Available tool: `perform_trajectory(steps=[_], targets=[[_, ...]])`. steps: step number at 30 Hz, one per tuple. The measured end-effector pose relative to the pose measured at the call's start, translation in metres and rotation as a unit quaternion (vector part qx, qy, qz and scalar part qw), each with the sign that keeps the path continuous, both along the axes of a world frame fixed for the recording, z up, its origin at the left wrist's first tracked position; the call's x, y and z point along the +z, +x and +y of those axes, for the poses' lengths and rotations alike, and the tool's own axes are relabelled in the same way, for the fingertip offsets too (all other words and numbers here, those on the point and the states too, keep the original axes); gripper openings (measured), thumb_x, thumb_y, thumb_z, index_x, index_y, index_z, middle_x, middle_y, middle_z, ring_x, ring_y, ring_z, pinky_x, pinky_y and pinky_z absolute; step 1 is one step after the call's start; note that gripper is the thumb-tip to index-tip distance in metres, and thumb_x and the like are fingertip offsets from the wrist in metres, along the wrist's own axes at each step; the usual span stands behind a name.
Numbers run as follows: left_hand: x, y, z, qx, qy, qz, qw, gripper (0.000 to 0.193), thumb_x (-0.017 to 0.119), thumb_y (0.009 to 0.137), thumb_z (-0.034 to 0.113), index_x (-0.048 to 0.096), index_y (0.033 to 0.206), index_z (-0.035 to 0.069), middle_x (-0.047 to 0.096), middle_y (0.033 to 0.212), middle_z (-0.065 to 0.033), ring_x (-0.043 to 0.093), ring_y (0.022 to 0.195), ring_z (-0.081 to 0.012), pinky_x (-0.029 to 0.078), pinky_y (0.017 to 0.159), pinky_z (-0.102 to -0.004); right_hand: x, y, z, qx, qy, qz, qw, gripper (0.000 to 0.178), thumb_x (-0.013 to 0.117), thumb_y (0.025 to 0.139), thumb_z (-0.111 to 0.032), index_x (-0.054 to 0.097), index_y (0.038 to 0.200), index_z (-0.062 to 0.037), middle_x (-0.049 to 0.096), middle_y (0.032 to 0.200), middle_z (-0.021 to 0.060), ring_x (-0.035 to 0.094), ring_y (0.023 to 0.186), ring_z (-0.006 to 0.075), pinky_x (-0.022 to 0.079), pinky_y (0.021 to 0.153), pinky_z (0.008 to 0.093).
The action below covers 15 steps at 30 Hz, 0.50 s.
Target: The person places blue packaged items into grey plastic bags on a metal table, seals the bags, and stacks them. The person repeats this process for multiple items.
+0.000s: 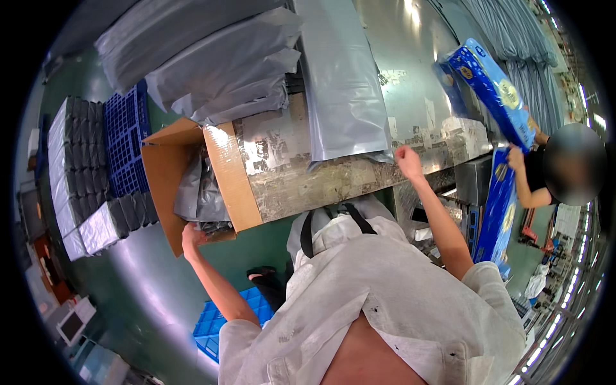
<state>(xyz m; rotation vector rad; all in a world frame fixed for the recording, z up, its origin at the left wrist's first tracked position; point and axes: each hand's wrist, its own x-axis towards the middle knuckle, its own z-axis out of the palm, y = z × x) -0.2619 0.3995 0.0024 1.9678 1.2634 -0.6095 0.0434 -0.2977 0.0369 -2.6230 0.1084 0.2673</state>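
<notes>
My left hand (194, 236) is at the near edge of an open cardboard box (232, 173), its fingers partly hidden against the edge, so what they grip does not show. Inside the box lie crumpled grey plastic bags (204, 192). My right hand (409, 162) has its fingers curled together just beside the near right corner of a long, flat grey plastic bag (346, 109). Whether something thin is pinched in it is too small to make out. That bag lies lengthwise on the metal worktable (308, 186), its near end close to the table's front edge.
Stacked grey bags (218, 70) cover the far left of the table. At the right a co-worker (545, 173) holds a blue printed package (494, 90); another blue package (497, 205) hangs below. Blue pallets (126, 138), wrapped bundles (77, 167) and a blue crate (212, 330) stand on the floor.
</notes>
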Motion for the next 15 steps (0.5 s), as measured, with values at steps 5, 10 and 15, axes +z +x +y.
perform_trajectory(steps=[5,10,15], targets=[[0.099,0.034,-0.032,0.082,0.098,-0.076,0.989,0.033,0.060,0.089,0.015,0.052,0.113,-0.006,0.067,0.065,-0.0142,0.062,0.046,-0.0195,0.049,0.042,-0.0308,0.107,0.006,0.047,0.079,0.136,-0.101,0.982,0.019,0.049,0.084,0.001,0.062,0.098,-0.0028,0.065,0.094,0.0136,0.063,0.085,0.0293,0.050,0.075,0.0349],[0.174,0.116,-0.091,0.028,0.239,-0.188,0.952,0.026,0.061,0.091,0.023,0.061,0.099,-0.002,0.067,0.066,-0.0115,0.059,0.046,-0.0193,0.046,0.045,-0.0336,0.131,0.009,0.089,0.265,0.140,-0.093,0.949,0.028,0.050,0.081,0.003,0.064,0.104,-0.0049,0.064,0.101,0.0110,0.062,0.090,0.0279,0.050,0.076,0.0345],[0.109,0.127,-0.068,-0.003,0.364,-0.106,0.925,0.032,0.069,0.081,0.027,0.061,0.100,0.002,0.068,0.079,-0.0158,0.068,0.073,-0.0290,0.053,0.068,-0.0388,0.122,0.025,0.098,0.294,0.168,-0.050,0.939,0.030,0.050,0.083,-0.001,0.062,0.110,-0.0064,0.064,0.107,0.0110,0.060,0.097,0.0294,0.048,0.085,0.0378]])
